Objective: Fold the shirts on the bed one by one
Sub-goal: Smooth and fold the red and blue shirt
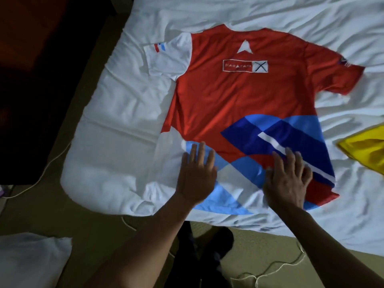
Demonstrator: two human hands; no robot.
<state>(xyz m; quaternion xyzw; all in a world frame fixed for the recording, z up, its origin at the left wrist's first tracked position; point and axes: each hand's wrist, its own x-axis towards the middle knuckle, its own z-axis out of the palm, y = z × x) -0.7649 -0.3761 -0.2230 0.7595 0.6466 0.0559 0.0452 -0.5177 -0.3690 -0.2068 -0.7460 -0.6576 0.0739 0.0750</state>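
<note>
**Shirt spread flat, smoothing step; no fold made yet**

Red shirt (239, 96) lies opened out on the white bed (116, 113), collar away from the person, hem at the near edge. Both sleeves are out to the sides: white sleeve (166, 57) on the left, red sleeve (340, 77) on the right.

Left hand (197, 177) rests palm down on the lower left of the shirt, fingers straight and close together, gripping nothing. Right hand (291, 179) presses on the lower right, fingers spread and slightly bent, also gripping nothing.

Judgement: this is the flattening step before the first fold. Next move probably calls for pinching one side at shoulder and hem, then carrying sleeve and side panel inward.

A yellow garment (365, 150) waits at the right edge, apart from the shirt. Pillow (33, 260) sits on the floor, lower left.
</note>
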